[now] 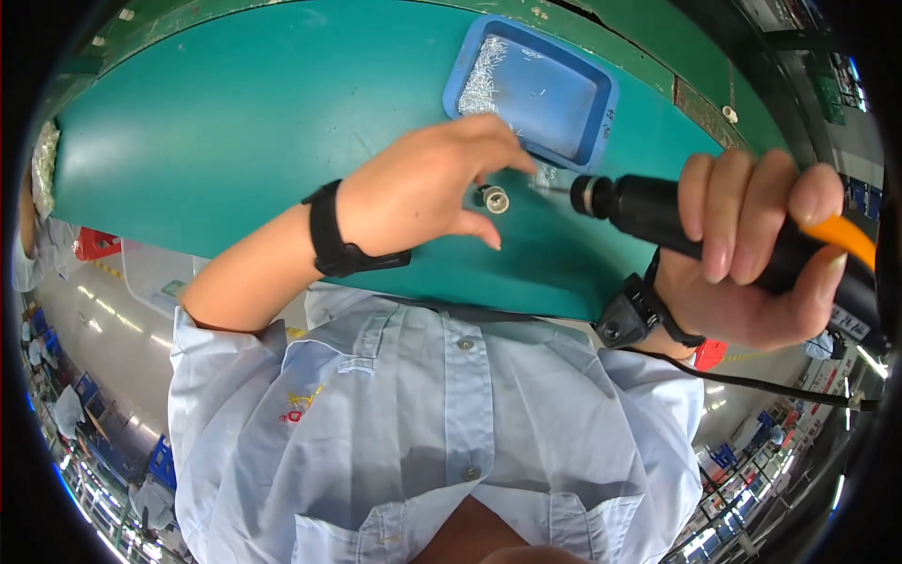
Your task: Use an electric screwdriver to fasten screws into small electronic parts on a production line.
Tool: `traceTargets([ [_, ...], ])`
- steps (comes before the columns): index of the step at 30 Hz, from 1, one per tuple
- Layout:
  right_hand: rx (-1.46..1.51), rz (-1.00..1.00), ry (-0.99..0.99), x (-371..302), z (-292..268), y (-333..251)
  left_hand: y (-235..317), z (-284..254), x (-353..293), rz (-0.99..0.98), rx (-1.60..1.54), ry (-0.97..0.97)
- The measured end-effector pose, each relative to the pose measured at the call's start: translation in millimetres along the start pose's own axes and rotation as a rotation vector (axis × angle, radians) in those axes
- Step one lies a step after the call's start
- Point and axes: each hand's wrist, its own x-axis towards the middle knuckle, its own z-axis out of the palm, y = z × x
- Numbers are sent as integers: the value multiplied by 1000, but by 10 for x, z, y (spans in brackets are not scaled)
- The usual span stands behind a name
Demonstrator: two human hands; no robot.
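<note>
My right hand [742, 301] is wrapped round a black electric screwdriver [648, 203], which lies level in the air and points left. Its thin bit reaches toward my left fingertips. Over the green tabletop, my left hand [418, 193] holds its thumb and fingers apart in a wide curve. Between them stands a small round metal part [495, 199] with a hollow top and a dark side. No finger visibly grips this part. A few small clear or silvery pieces [547, 175] show just beyond the screwdriver's bit, too blurred to name.
Past my left hand sits a blue tray [601, 122] with many small silvery pins or screws [484, 80] heaped along its left side. The green table [235, 122] has a raised rim at the back. A clear plastic bag [44, 169] lies at the far left edge.
</note>
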Motion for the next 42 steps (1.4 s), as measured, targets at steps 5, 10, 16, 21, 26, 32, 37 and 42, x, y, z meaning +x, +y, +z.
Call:
traceTargets([
  [5, -73, -19, 53, -147, 160, 127, -239, 195, -79, -144, -159, -95],
  [10, -210, 1, 130, -162, 240, 305, -334, 234, -82, -189, -213, -69],
  [16, -350, 96, 217, -148, 303, 375, -314, 244, -54, -220, -200, -85],
  [21, -332, 80, 172, -174, 316, 371, -303, 258, -86, -210, -192, -84],
  [26, -347, 48, 113, -171, 326, 353, -265, 250, -91, -240, -206, -123],
  [32, -324, 63, 29, -113, 321, 376, -257, 212, -96, -226, -211, -117],
  [37, -396, 136, 97, -79, 441, 435, -278, 178, -126, -234, -221, -121],
  [42, -355, 163, 126, -49, 415, 441, -279, 193, -123, -205, -191, -112],
])
